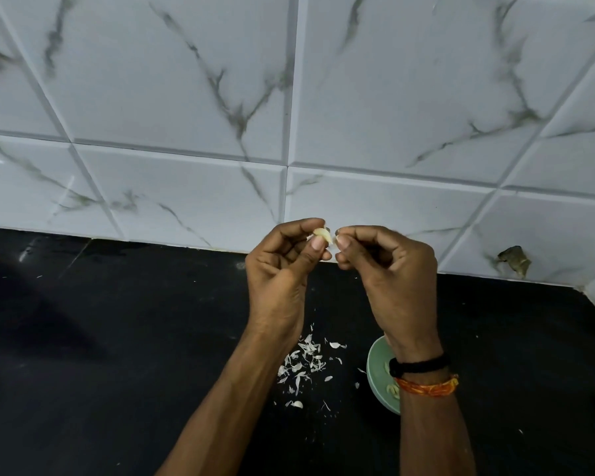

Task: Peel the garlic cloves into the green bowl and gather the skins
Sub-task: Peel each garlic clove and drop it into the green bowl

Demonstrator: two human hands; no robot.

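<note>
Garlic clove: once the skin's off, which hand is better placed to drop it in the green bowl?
Left, probably. The left hand already pinches the garlic clove; the right hand only picks at its skin. The green bowl lies under the right wrist, though, so the right arm should move aside.

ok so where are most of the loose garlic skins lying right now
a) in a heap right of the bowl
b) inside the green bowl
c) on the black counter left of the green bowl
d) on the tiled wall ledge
c: the garlic skins lie scattered on the black counter, just left of the green bowl.
</note>
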